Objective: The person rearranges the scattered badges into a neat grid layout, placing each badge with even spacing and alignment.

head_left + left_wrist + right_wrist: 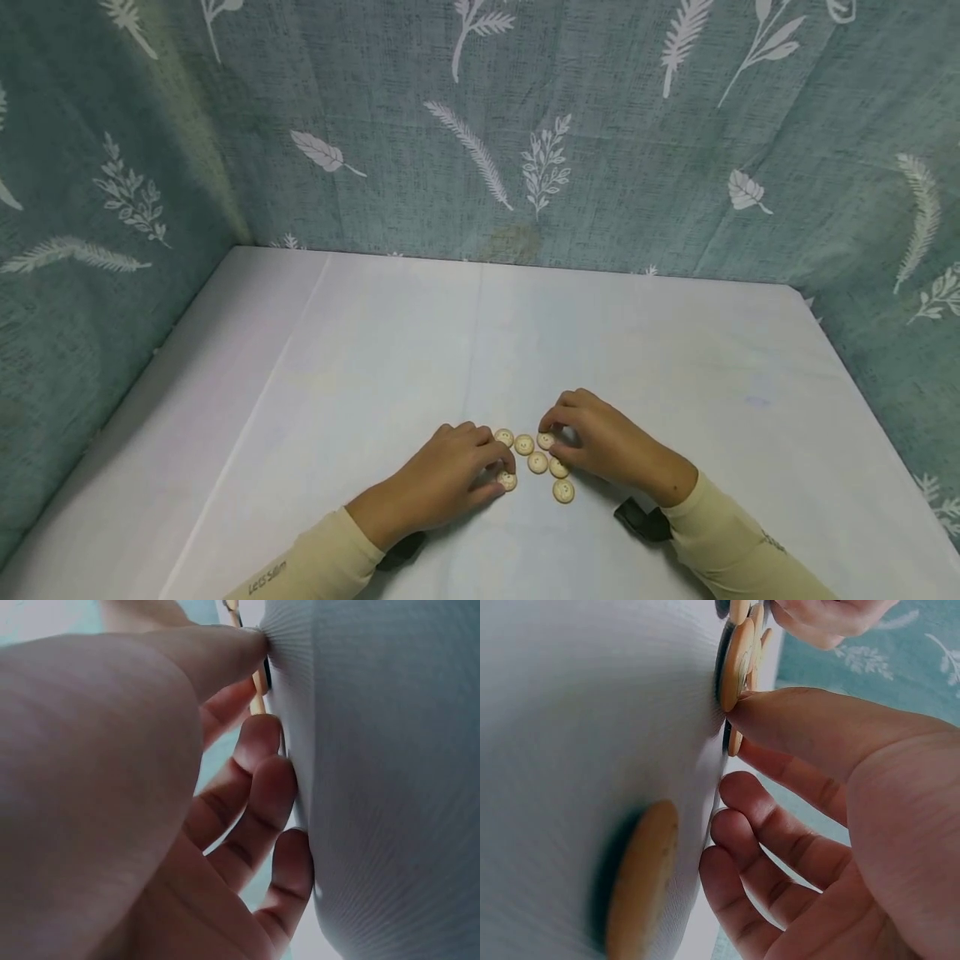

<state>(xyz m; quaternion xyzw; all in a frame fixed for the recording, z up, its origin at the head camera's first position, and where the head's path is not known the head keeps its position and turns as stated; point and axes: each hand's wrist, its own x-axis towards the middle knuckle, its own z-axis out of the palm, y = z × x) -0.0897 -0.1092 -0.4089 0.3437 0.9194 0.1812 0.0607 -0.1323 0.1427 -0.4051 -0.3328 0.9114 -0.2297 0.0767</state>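
Several round, pale wooden buttons lie in a loose cluster on the white table. My left hand (450,471) curves in from the left, thumb and index finger pinching a wooden button (507,481) at the near left of the cluster. In the left wrist view that button (258,701) shows edge-on, partly hidden by the thumb. From the right, my right hand (607,437) pinches another button (545,441) at the cluster's far right; its edge (735,742) shows below the thumb in the right wrist view. The other fingertips of both hands are down by the cloth.
Between the hands lie loose buttons, one in the middle (537,462) and one farther back (524,445). The nearest button (563,491) sits below the right hand. White cloth (360,333) covers the table, and a green leaf-patterned curtain (390,167) encloses the back and sides.
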